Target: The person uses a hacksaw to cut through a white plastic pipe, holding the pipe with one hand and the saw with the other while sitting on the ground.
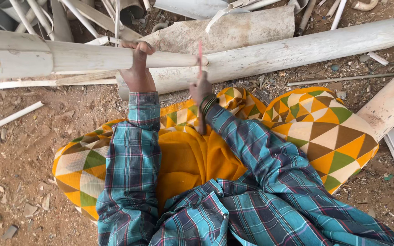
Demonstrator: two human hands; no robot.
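Outdoors, a dirty white plastic pipe is held level across the upper left of the view, above bare brown earth. It is gripped from above by the left hand, fingers curled over it. Just to the right, at the pipe's cut end, a thin red blade is held upright in the closed right hand, green bangles worn at the wrist. Both arms are covered by teal plaid sleeves. A wider white pipe is seen lying behind, among scattered pipe offcuts.
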